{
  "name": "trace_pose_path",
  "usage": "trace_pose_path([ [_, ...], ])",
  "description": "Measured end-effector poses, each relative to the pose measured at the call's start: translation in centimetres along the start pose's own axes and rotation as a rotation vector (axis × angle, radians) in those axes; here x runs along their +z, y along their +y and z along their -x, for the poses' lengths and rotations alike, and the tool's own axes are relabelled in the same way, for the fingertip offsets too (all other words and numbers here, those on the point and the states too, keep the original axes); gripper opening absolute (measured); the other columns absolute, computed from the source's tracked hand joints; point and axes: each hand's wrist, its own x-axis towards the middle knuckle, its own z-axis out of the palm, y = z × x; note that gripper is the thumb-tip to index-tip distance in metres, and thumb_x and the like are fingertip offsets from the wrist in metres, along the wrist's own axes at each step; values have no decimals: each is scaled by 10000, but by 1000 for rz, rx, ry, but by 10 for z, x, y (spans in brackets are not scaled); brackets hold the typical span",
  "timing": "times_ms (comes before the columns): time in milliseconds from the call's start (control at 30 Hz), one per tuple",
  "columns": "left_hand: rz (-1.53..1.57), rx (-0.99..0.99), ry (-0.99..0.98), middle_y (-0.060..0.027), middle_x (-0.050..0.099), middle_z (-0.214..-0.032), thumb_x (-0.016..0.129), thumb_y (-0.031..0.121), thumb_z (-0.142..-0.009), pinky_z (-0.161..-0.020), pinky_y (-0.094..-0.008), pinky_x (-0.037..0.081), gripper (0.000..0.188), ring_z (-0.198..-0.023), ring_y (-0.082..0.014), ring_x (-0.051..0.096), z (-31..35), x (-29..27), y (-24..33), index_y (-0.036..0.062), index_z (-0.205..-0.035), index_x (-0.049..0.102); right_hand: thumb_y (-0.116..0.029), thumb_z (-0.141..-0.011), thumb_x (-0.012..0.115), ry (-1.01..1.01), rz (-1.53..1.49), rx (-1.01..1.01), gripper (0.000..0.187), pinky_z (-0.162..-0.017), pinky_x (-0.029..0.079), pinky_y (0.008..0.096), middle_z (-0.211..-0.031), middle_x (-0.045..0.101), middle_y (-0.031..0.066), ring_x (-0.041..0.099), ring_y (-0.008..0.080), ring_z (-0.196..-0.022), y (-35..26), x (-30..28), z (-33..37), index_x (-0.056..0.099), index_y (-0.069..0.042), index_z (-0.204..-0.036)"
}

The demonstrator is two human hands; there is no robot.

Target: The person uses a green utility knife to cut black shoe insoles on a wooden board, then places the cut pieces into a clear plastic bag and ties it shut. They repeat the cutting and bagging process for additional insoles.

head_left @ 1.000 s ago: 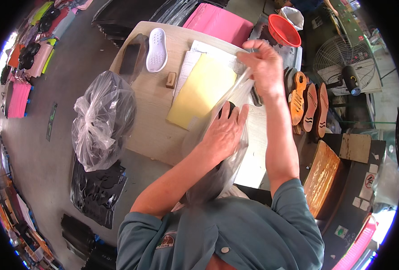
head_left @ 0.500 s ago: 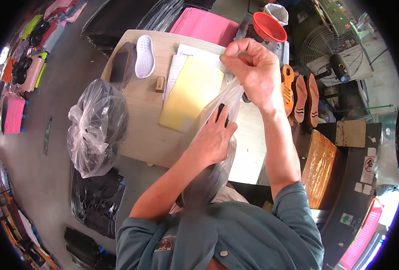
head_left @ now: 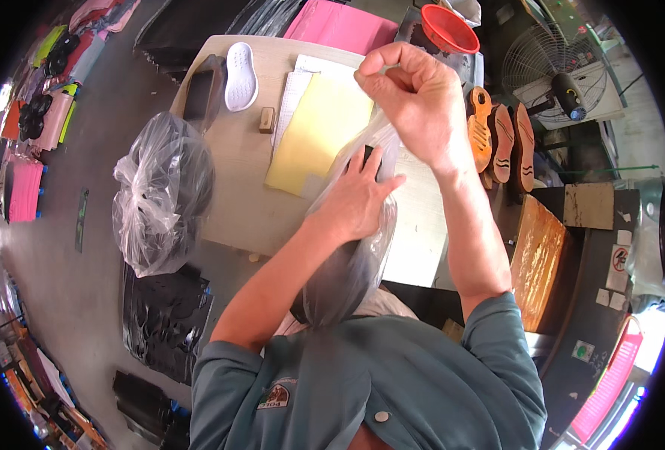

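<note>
A clear plastic bag [head_left: 347,281] with dark contents rests against my body at the table's near edge, its upper part stretched up toward my right hand [head_left: 418,109]. That hand is raised above the table, closed, thumb and forefinger pinched; the bag's neck runs up under its palm, and the exact grip is hidden. My left hand [head_left: 351,199] lies over the bag's middle with fingers and thumb spread. A small black piece [head_left: 370,155] shows by its fingertips; I cannot make out its kind. Beyond lies a yellow sheet [head_left: 321,131] on white papers [head_left: 302,67].
The table [head_left: 246,202] carries a white shoe sole [head_left: 241,79], a phone [head_left: 199,94] and a small wooden block [head_left: 267,120]. Left of it sits a knotted clear bag [head_left: 160,195]. To the right are shoe-shaped pieces [head_left: 502,142], a red basin [head_left: 450,30] and a fan [head_left: 565,82].
My left hand's fingers and thumb have spread wider over the bag. The right hand stays raised and pinched, slightly higher in the picture. The whole view has shifted a little.
</note>
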Motion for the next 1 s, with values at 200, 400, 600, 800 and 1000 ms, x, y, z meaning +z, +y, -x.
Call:
trace_pose_path([
  [200, 309, 18, 363, -223, 674, -1231, 651, 101, -978, -981, -485, 517, 475, -1121, -380, 644, 33, -23, 23, 70, -1446, 579, -146, -912, 791, -155, 76, 94, 209, -554, 370, 252, -592, 454, -71, 423, 32, -563, 5, -34, 8, 722, -25, -1068],
  [400, 1002, -260, 394, 11, 613, -771, 535, 86, -1108, -582, -228, 453, 185, -658, -30, 536, 49, -67, 51, 21, -1191, 687, -170, -949, 780, -224, 8, 81, 256, -575, 388, 253, -633, 496, -75, 456, 33, -599, 4, -37, 11, 708, -8, -1135],
  [600, 719, -261, 517, -8, 656, -811, 597, 39, -1064, -643, -250, 500, 134, -722, -59, 597, 18, -94, 51, 26, -1156, 694, -139, -1021, 679, -480, -319, 148, 384, -762, 512, 260, -915, 710, 44, 648, 92, -862, -10, -44, 21, 606, 23, -1361],
  [800, 609, -192, 638, -69, 734, -953, 580, -127, -945, -798, -263, 545, 261, -855, -95, 678, 15, -108, 54, 0, -1149, 680, -44, -857, 684, -551, -378, 46, 714, -879, 479, 287, -1073, 644, 43, 601, 124, -997, -10, -49, 45, 477, 52, -1534],
  [1000, 317, -140, 733, -117, 711, -971, 662, -87, -901, -773, -344, 566, 219, -867, -199, 694, 1, -99, 54, 18, -1093, 659, 110, -680, 716, -550, -265, 204, 1060, -1103, 423, 319, -1271, 652, 64, 583, 145, -1211, -1, -46, 63, 321, -12, -1656],
])
